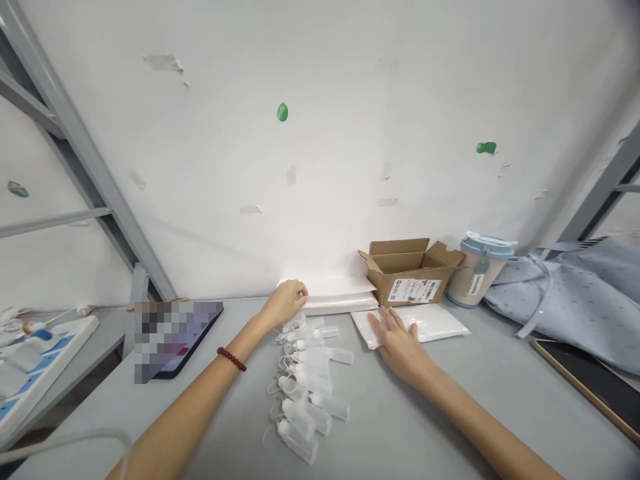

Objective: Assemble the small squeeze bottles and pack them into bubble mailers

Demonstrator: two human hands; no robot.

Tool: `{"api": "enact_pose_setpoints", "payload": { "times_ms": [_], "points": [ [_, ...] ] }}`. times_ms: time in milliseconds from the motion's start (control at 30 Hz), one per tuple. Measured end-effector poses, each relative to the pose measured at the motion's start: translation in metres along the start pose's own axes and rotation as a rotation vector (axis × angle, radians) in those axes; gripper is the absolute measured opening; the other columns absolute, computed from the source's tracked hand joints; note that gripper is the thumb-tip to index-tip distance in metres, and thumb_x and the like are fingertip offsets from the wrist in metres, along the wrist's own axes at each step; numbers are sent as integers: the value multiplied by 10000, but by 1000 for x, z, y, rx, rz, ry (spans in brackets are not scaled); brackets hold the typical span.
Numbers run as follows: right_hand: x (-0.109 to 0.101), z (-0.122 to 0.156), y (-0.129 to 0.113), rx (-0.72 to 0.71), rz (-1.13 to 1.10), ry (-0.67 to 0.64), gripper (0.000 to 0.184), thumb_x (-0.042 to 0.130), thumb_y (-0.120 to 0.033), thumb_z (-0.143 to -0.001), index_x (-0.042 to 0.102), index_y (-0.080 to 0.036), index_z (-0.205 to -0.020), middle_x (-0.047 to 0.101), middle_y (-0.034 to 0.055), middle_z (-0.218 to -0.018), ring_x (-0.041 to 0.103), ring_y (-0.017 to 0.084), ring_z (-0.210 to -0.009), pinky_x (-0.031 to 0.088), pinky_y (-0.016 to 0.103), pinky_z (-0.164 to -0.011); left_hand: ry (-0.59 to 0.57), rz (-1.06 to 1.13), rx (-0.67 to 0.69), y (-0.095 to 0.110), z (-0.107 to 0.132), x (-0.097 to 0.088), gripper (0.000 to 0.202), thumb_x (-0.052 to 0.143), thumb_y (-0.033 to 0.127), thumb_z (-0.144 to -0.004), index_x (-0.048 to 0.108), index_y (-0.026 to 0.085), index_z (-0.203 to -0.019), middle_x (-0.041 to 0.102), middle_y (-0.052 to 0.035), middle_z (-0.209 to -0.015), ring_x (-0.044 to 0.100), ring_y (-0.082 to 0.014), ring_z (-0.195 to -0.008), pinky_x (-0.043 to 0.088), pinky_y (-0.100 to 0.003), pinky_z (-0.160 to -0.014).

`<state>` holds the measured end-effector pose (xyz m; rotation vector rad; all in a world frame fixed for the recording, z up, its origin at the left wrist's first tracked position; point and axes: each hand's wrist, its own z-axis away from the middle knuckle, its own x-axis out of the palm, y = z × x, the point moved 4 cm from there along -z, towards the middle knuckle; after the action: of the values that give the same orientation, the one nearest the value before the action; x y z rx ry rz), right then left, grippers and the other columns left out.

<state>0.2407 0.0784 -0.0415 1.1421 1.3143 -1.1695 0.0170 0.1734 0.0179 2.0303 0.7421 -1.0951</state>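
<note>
My left hand (289,300) is at the left end of a stack of flat white mailers (340,303) against the wall. Its fingers are closed at the edge of the top mailer, which is slightly lifted; the fingertips are partly hidden. My right hand (400,340) rests with spread fingers on the left part of a single white padded mailer (435,323) lying on the table. Between my forearms, several small translucent plastic bottles (297,420) with looped strings at their caps lie in an untidy column.
Behind the right mailer stands an open cardboard box (415,273) with a label, beside a lidded cup (477,273). Light blue cloth (575,300) and a dark phone (590,380) lie at right. A tablet (185,340) and a power strip (45,373) are at left.
</note>
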Motion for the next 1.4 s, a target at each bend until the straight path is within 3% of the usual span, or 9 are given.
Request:
{"api": "enact_pose_setpoints", "payload": {
  "times_ms": [133,233,367,633,767,900,1067,1200,1400],
  "points": [
    [-7,2,4,-59,-32,114,568,369,31,-762,448,-121,-1304,315,228,-1424,251,353,-1330,321,617,-949,121,-33,12,10,10,-21,162,449,162,-810,610,168,-803,655,-85,-847,579,-227,-847,436,-327,-768],
    [-32,20,-13,-314,-92,523,337,437,-39,-802,578,-111,-1100,485,226,-1279,444,314,-1201,423,526,-905,244,-69,45,26,26,-34,202,379,169,-875,580,158,-865,633,-103,-898,549,-228,-880,420,-355,-792],
    [-64,67,-47,-696,-152,1012,347,527,9,-769,551,-122,-1089,569,178,-1155,509,249,-1127,496,404,-854,463,-318,451,69,54,-37,196,391,61,-852,562,146,-891,653,-95,-868,571,-204,-808,441,-330,-710],
    [-59,68,-57,-656,-6,995,230,512,-25,-798,582,-129,-991,590,176,-1160,501,276,-1151,492,417,-824,555,-315,743,111,112,-25,189,473,39,-814,573,147,-932,677,-107,-886,610,-207,-821,458,-334,-680],
    [-56,57,-53,-594,-46,946,170,437,-34,-815,543,-154,-758,629,168,-1034,536,258,-1082,505,397,-783,549,-175,545,100,116,-30,144,549,73,-793,591,186,-871,672,-83,-893,606,-205,-840,451,-359,-727],
    [-52,51,-53,-552,-49,902,186,401,-23,-803,524,-153,-750,617,174,-1001,530,259,-1073,512,405,-794,550,219,-22,65,102,-42,221,574,218,-788,598,200,-1007,604,-121,-1119,544,-249,-1058,456,-400,-832],
    [-48,50,-52,-511,-82,887,164,412,-22,-796,509,-151,-765,575,190,-1115,445,282,-1195,492,452,-878,61,946,-617,42,100,-22,317,578,306,-755,630,151,-1027,682,-105,-964,636,-222,-857,497,-301,-671],
    [-49,52,-55,-513,-98,824,174,423,-35,-791,538,-133,-878,494,204,-1264,322,310,-1299,441,494,-935,-60,1081,-679,51,103,-12,213,592,306,-749,677,140,-852,696,-56,-751,634,-182,-680,467,-255,-565],
    [-42,54,-60,-526,63,543,651,464,-36,-696,352,-136,-1330,223,226,-1462,82,367,-1370,213,606,-1006,-141,1051,-485,69,103,-6,138,621,319,-733,652,186,-755,677,-13,-727,629,-180,-689,479,-264,-600]
  ]
}}
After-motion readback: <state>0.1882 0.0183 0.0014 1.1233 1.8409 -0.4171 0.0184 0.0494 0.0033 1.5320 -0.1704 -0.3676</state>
